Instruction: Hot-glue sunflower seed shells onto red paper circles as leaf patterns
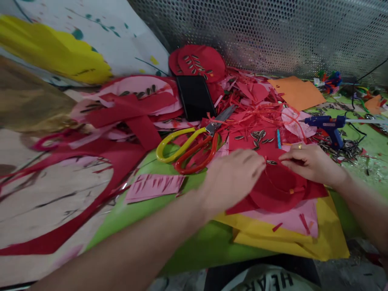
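Note:
A round red paper piece [277,194] lies on stacked sheets in front of me. A striped sunflower seed [271,162] rests near its far edge, between my two hands. My left hand [232,180], a little blurred, has its fingers curled together just left of the seed. Bent thumb and fingers of my right hand [309,161] come together just right of it. What either hand pinches, if anything, is hidden. A thin orange strand curves across the disc to a small orange bit [292,191]. More sunflower seeds [257,138] lie beyond the disc.
Scissors [212,128] with yellow and orange handles lie left of the disc, near a black phone [195,97]. A blue glue gun [332,125] with its cord is at the right. Red paper scraps [251,91] heap up behind. Yellow sheets [327,238] overhang the front edge.

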`<state>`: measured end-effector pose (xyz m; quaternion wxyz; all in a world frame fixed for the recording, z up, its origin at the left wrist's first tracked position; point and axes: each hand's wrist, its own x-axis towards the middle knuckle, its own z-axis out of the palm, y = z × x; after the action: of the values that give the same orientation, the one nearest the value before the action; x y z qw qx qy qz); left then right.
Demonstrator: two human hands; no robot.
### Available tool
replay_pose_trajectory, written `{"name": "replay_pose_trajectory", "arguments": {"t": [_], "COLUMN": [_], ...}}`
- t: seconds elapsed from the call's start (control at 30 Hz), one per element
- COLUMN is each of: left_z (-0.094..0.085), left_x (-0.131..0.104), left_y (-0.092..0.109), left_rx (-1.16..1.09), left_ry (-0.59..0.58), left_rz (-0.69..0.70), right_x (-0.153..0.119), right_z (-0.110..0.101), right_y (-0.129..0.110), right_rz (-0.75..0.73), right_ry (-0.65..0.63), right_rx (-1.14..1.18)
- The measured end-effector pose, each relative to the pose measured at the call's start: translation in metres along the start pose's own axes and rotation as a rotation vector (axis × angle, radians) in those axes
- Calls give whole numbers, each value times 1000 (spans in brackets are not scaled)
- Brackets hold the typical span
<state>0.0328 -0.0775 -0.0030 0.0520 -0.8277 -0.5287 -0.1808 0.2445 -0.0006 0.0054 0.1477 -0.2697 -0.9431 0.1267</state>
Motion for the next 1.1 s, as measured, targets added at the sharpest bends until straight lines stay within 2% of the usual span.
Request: {"name": "replay_pose_trajectory", "arguments": {"t": [0.07, 0.17, 0.27, 0.43, 0.77, 0.9, 1.0, 1.1], "left_z": [-2, 1, 7, 15, 16, 15, 12, 9], "left_x": [10, 23, 29, 31, 35, 34, 34, 34], "left_y": [-19, -41, -49, -45, -53, -52, -44, -29], "left_rx": [52, 116, 149, 202, -5, -288, -686, -1095], "left_ry": [-23, -119, -163, -200, -208, -92, 6, 28], "left_rz": [-178, -323, -343, -354, -439, -502, -614, -703], "right_x": [1, 2, 2, 1, 1, 1, 1, 3], "right_z": [-1, -3, -5, -6, -4, -3, -2, 1], "right_y": [0, 1, 4, 11, 14, 15, 15, 11], "right_rz": [22, 75, 114, 113, 101, 95, 99, 161], "right_ry": [45, 74, 94, 113, 82, 99, 142, 180], "right_rx": [27, 47, 42, 47, 18, 36, 105, 224]}}
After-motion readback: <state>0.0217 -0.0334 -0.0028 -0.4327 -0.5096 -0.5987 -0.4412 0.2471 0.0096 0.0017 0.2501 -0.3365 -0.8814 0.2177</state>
